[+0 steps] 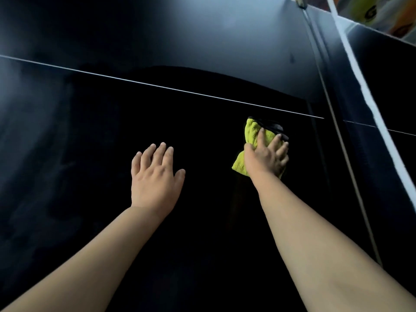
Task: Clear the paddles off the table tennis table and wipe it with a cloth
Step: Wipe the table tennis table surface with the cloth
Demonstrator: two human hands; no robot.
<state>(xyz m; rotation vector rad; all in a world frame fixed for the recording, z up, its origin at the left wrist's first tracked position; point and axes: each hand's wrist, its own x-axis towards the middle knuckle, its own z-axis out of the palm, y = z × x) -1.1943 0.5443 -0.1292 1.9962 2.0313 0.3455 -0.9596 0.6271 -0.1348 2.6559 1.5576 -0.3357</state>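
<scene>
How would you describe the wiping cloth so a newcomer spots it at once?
The dark table tennis table fills the view, crossed by a thin white line, with the net at the right. Just this side of that line, near the net, the right hand holds the cloth bunched against the surface. It is the only bright yellow-green thing there; the left hand beside it holds nothing.

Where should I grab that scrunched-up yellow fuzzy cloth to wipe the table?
Grip the bunched middle of the yellow fuzzy cloth from above, palm down, as the right hand does. It lies crumpled in a hump on the dark tabletop, so the hump fills a palm; its loose ends would probably slip.
</scene>
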